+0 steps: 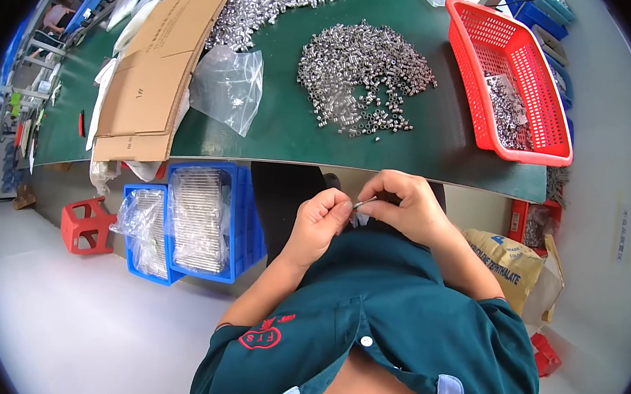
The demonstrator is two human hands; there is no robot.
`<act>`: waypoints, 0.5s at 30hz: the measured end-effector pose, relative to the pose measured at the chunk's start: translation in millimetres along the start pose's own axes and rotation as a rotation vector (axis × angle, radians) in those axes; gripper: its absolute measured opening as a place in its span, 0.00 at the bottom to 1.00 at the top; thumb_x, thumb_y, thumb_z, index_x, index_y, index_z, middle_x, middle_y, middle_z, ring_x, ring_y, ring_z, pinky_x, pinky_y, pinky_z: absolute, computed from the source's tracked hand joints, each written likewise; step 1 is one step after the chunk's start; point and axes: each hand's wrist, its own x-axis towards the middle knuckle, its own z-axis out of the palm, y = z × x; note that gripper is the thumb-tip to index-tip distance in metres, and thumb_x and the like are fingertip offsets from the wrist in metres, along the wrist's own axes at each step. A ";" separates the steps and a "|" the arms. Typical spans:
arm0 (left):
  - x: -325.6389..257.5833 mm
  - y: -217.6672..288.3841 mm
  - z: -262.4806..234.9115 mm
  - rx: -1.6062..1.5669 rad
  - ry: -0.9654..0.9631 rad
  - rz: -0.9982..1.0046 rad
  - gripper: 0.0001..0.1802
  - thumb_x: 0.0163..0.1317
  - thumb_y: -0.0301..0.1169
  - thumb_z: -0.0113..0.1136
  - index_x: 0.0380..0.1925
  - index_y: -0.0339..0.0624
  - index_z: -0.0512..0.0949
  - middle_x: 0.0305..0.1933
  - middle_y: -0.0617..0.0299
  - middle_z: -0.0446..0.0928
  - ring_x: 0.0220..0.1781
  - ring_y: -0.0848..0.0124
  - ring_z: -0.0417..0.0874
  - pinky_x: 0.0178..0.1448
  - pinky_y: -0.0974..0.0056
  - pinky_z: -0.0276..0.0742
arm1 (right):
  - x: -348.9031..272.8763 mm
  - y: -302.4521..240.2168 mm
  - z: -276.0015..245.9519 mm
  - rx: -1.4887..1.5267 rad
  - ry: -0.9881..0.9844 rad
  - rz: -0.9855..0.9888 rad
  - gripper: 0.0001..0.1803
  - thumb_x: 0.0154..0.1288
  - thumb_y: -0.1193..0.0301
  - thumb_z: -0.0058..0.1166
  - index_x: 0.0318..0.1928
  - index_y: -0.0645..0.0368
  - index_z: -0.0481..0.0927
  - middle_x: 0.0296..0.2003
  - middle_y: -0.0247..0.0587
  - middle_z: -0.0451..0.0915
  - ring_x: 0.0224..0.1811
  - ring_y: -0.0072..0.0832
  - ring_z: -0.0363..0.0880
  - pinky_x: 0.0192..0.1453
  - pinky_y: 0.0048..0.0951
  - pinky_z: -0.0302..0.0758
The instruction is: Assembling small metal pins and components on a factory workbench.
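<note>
Both my hands are together in front of my lap, just short of the table's near edge. A thin, small metal-looking piece spans the gap between their fingertips. My right hand pinches it between thumb and forefinger. Closed at the other end is my left hand, thumb against forefinger; what lies inside its grip is mostly hidden. Something pale shows just below the fingers, too small to name. Beyond the hands, a pile of small shiny metal rings is spread over the green table.
A red plastic basket holding small metal parts stands at the table's right. Flattened cardboard and a clear plastic bag lie left, near a larger metal heap. Below are blue crates, a red stool and a yellowish sack.
</note>
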 end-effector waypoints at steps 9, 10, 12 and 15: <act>1.3 1.3 -9.6 -0.131 0.032 0.017 0.11 0.66 0.33 0.52 0.27 0.38 0.70 0.19 0.68 0.64 0.21 0.80 0.62 0.28 0.74 0.60 | 34.5 17.4 -23.1 -0.668 0.392 -0.326 0.11 0.51 0.77 0.59 0.38 0.59 0.80 0.29 0.43 0.77 0.31 0.41 0.78 0.35 0.34 0.76; 1.3 1.7 -9.4 -0.131 0.030 0.022 0.11 0.66 0.33 0.52 0.27 0.38 0.70 0.19 0.68 0.64 0.21 0.80 0.62 0.28 0.74 0.60 | 37.1 20.7 -22.9 -0.722 0.382 -0.350 0.10 0.51 0.76 0.59 0.37 0.58 0.80 0.29 0.42 0.76 0.31 0.41 0.78 0.35 0.35 0.76; 0.6 1.2 -9.0 -0.168 0.048 0.007 0.11 0.66 0.32 0.52 0.26 0.38 0.70 0.19 0.68 0.64 0.21 0.80 0.62 0.28 0.74 0.60 | 41.7 23.3 -18.4 -0.801 0.389 -0.361 0.10 0.51 0.75 0.60 0.36 0.57 0.80 0.29 0.41 0.75 0.33 0.41 0.78 0.35 0.36 0.76; -0.4 0.0 -10.8 -0.165 0.055 0.007 0.11 0.66 0.32 0.52 0.26 0.38 0.70 0.19 0.69 0.64 0.21 0.80 0.62 0.28 0.74 0.60 | 43.1 22.7 -15.0 -0.856 0.438 -0.360 0.09 0.51 0.75 0.60 0.36 0.56 0.79 0.29 0.41 0.75 0.33 0.40 0.78 0.35 0.36 0.76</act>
